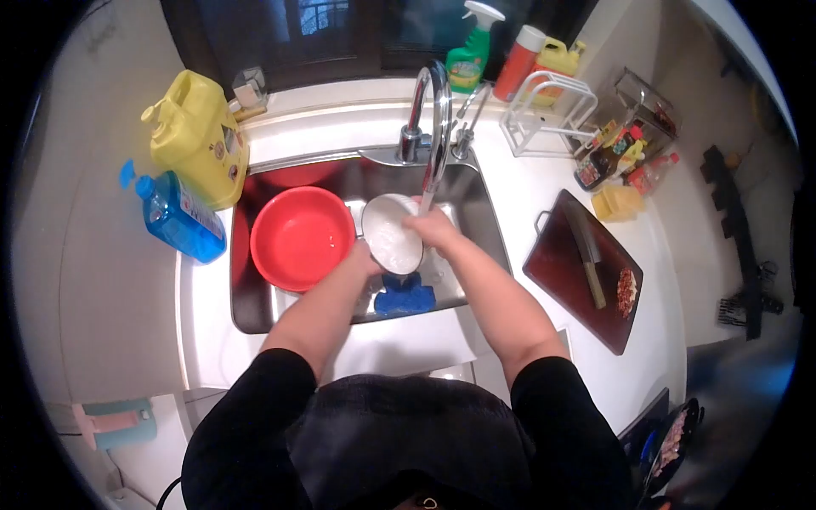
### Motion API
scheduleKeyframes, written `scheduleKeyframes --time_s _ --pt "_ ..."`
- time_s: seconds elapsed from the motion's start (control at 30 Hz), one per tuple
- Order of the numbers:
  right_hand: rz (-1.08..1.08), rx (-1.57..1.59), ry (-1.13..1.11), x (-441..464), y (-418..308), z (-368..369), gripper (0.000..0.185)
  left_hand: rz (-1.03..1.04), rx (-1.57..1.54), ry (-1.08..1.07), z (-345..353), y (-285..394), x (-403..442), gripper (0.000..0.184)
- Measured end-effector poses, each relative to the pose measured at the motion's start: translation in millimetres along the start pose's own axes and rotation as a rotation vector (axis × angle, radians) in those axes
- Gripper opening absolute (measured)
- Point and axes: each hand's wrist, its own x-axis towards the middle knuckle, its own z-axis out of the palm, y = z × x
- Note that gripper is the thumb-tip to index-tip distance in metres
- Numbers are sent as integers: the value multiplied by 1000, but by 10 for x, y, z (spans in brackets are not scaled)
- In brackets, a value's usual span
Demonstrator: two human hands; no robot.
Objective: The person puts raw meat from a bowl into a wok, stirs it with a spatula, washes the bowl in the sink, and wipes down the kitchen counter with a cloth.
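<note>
Occupying the centre of the counter, the metal sink [486,234] contains all the handling under review. Inside it, at the left, sits the red basin [297,238], with a few small pale specks near its right side. The chrome tap [440,110] arches from the back, its spout end above the right rim of the white bowl [393,240]. This bowl is held up within the sink, just beside the basin, its mouth facing upward and its inside pale and wet-looking.

The left hand [367,257] grips the bowl's lower left side; its fingertips are hidden. The right hand [435,228] is closed over the right rim, thumb side toward the inside. Below the bowl lies a blue cloth or sponge [405,297]; which of these cannot be determined.

Hazards, as judged: wet surfaces could let the bowl slip and chip on the metal; raising it could knock the spout; tipping it leftward could spill its contents into the basin.
</note>
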Motion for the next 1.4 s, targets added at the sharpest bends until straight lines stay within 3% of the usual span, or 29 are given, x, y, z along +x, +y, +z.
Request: scheduleKeyframes --time_s 0.03,0.07,0.1,0.2,0.23,0.27,0.3,0.33,0.4,0.43,0.5,0.57,0.67,0.77,0.9,0.93,1.03,1.1,1.17,1.23,1.27,1.3,1.33,1.4 --pt "-169 -271 100 25 -10 78 58 -10 -13 -25 -17 -57 121 38" --pt "-84 -530 134 -212 -461 91 58 -6 45 -3 -13 -107 184 37" --pt "-170 -600 160 -314 -585 83 58 -2 105 19 27 -147 233 36" --pt "-421 -758 253 -531 -584 59 60 63 -33 -216 485 -208 -71 36" --pt "-356 -686 256 -559 -580 -11 59 73 -72 -298 526 -207 -75 37" --pt "-291 -613 258 -599 -581 -101 59 110 159 -17 279 -149 217 38" --pt "-223 -538 262 -642 -560 -202 59 83 37 -73 470 -167 34 38" --pt "-17 -286 156 -484 -369 -326 58 89 139 -92 559 -149 -139 38" --pt "380 451 58 -509 -200 -471 58 71 275 -172 624 -37 -373 38" --pt "569 826 4 -531 -129 -505 58 126 296 -105 668 -9 -491 38" --pt "631 1297 -192 -570 95 -365 68 95 251 -146 609 113 -615 36" --pt "529 1490 -304 -645 260 -145 69 134 190 -144 605 201 -712 38" --pt "583 1448 -232 -679 250 -163 63 114 104 -157 491 252 -654 40" --pt "426 861 35 -749 -50 -316 66 47 123 -95 496 108 -530 41" --pt "35 -381 415 -865 -303 -376 64 -73 89 -10 412 -247 -115 44" --pt "3 -480 420 -988 -504 -393 66 -111 46 -199 371 -338 26 37" --pt "-170 -857 495 -1193 -668 -427 70 -159 132 -55 104 -387 566 23" --pt "-258 -920 550 -1290 -705 -483 73 -82 246 67 167 -488 748 23" --pt "-292 -822 658 -1304 -619 -569 76 -81 136 76 235 -378 749 19" --pt "-179 -720 658 -1316 -565 -652 76 -23 280 8 326 -275 696 12" --pt "-348 -777 758 -1268 -375 -647 75 67 369 -70 358 -258 623 10" --pt "-245 -737 722 -1299 -424 -667 81 40 316 -65 470 -229 450 11" --pt "-176 -605 743 -1350 -465 -700 75 15 336 -32 491 -213 361 12" --pt "-248 -650 749 -1299 -280 -707 74 45 421 146 472 -305 239 6"
